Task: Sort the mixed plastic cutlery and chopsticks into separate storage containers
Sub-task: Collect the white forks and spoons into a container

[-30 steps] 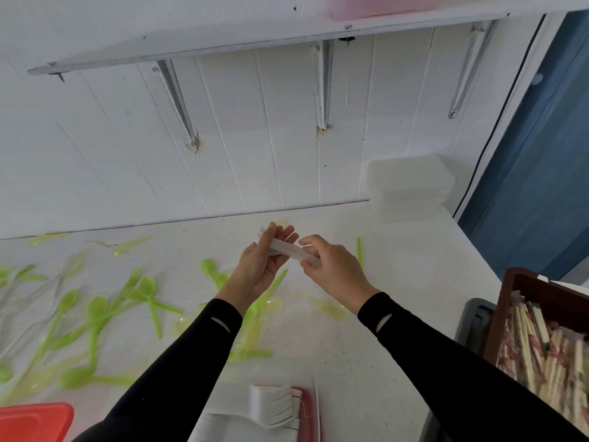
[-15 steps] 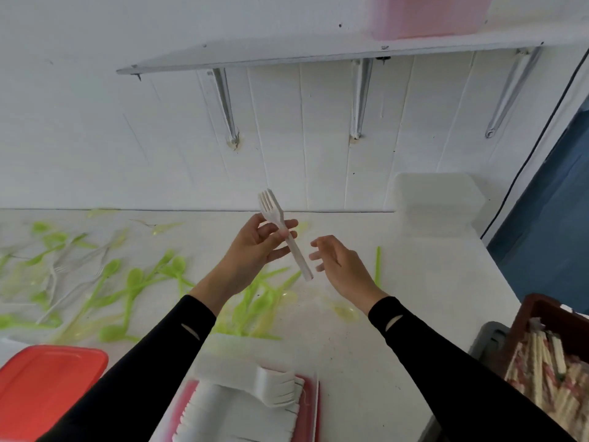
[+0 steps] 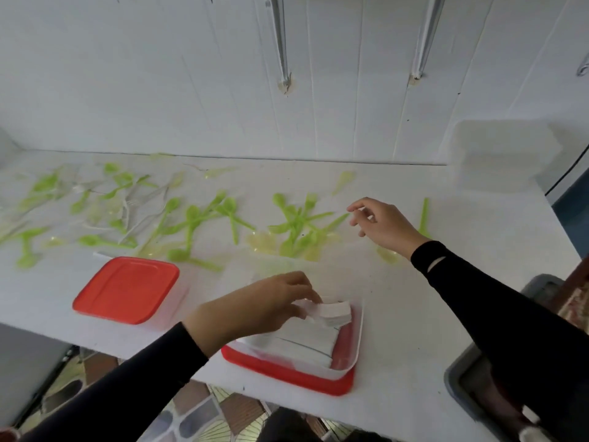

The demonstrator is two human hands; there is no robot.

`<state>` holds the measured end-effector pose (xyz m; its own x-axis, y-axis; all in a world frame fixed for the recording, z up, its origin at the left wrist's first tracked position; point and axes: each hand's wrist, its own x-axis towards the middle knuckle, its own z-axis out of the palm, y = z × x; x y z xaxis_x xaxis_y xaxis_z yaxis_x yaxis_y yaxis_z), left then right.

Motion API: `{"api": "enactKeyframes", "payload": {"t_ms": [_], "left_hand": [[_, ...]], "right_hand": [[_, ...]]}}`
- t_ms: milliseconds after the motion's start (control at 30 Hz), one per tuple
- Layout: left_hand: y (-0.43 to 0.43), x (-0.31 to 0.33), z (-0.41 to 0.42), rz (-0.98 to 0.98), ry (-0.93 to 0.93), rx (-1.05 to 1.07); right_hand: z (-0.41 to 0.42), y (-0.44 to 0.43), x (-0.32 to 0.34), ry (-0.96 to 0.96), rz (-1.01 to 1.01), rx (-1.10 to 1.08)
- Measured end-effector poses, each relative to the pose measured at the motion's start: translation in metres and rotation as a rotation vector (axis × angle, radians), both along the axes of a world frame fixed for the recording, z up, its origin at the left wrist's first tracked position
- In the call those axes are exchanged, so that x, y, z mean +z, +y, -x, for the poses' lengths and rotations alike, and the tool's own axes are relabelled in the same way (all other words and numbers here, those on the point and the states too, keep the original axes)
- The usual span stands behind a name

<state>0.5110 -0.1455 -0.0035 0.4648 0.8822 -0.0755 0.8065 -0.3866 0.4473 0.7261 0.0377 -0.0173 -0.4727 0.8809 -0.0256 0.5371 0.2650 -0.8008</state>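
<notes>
My left hand (image 3: 264, 309) reaches into a clear container (image 3: 356, 342) that sits on a red lid near the table's front edge. Its fingertips pinch a white plastic fork (image 3: 331, 314) lying on top of a stack of white forks inside. My right hand (image 3: 382, 221) hovers open with fingers apart and holds nothing, above green plastic spoons and forks (image 3: 296, 224) scattered across the white table. More green pieces and a few clear forks (image 3: 140, 205) lie to the left.
A second container with a red lid (image 3: 127, 288) stands left of the fork container. Stacked clear tubs (image 3: 506, 151) sit at the back right by the wall. A grey bin (image 3: 459, 384) and a brown box are at the right edge. The table's front edge runs just below the containers.
My left hand carried the white fork from chest height down into the clear container. My right hand let go of it and moved out to the right. The view tilted down and left.
</notes>
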Motion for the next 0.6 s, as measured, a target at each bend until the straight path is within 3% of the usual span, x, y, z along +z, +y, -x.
{"api": "enactKeyframes", "payload": {"t_ms": [167, 600], "left_hand": [[-0.003, -0.008, -0.007, -0.039, 0.205, -0.044], [0.004, -0.016, 0.006, -0.009, 0.203, 0.048]], "right_hand": [[0.001, -0.013, 0.007, 0.048, 0.044, -0.03], [0.03, -0.035, 0.024, 0.065, 0.068, 0.038]]}}
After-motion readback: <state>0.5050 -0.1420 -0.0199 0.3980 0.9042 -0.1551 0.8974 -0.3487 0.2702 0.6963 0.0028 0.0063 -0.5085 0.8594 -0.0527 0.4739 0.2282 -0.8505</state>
